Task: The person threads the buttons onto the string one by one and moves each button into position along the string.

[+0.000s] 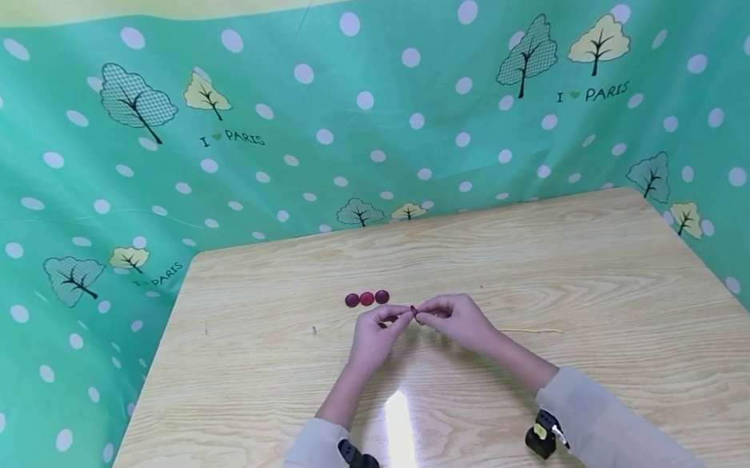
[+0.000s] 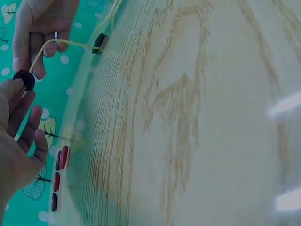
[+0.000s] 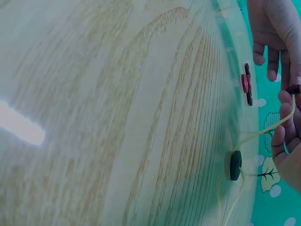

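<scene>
My left hand (image 1: 374, 337) pinches a small dark round bead (image 2: 23, 81) between thumb and forefinger, just above the table. Facing it, my right hand (image 1: 463, 326) grips the same bead with its fingertips, so both hands meet there. From the bead a thin yellow cord (image 3: 268, 129) runs down to a second dark bead (image 3: 236, 165) threaded on it, standing on edge near the tabletop. The cord's tail (image 1: 531, 331) lies on the table to the right of my right wrist. The bead's hole is hidden by fingers.
Beyond my left hand, flat round beads lie in a row: a dark one (image 1: 352, 300), a red one (image 1: 367, 299) and another dark one (image 1: 382, 297). The wood-grain table (image 1: 289, 441) is bounded by a green dotted cloth (image 1: 399, 101). Tiny specks dot the table.
</scene>
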Demonstrator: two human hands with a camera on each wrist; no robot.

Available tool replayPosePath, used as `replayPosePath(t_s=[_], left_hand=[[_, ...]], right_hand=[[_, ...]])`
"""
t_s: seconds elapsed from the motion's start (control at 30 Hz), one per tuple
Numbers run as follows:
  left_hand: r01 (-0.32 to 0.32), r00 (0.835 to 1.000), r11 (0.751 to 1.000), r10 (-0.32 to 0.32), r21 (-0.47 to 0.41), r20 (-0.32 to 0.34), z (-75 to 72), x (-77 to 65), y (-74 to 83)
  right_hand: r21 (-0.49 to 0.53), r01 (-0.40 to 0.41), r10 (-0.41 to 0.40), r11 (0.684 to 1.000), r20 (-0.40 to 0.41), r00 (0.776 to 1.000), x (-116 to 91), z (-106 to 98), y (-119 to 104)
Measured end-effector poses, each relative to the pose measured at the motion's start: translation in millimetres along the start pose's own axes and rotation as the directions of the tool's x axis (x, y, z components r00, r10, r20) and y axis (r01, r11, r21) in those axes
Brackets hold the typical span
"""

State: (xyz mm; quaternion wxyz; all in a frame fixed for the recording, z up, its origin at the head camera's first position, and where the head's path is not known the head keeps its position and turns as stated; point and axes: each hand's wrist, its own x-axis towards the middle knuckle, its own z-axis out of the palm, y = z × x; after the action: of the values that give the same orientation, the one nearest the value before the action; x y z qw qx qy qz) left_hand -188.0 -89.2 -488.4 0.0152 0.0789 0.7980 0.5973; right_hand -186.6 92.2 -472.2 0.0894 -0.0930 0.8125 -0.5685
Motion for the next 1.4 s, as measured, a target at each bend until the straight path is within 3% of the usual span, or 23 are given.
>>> replayPosePath(t_s=[0.23, 0.53, 1.4], left_hand=[[-0.081, 0.996, 0.997, 0.081, 0.011, -0.03, 0.8, -0.6, -5.5], [0.022, 0.999, 1.0, -0.022, 0.005, -0.038, 1.4, 0.9, -3.9], [0.018, 1.0, 1.0, -0.018, 0.019, -0.003, -3.4, -0.5, -9.8]], right_hand=[[-0.026, -0.003, 0.003, 1.0, -0.006, 1.0, 0.6, 1.7, 0.2], [-0.058, 0.013, -0.014, 0.998, -0.005, 1.0, 0.7, 2.4, -0.8], [-0.192, 0.131, -0.117, 0.973, 0.084, 0.99, 2.1, 1.6, 2.0]])
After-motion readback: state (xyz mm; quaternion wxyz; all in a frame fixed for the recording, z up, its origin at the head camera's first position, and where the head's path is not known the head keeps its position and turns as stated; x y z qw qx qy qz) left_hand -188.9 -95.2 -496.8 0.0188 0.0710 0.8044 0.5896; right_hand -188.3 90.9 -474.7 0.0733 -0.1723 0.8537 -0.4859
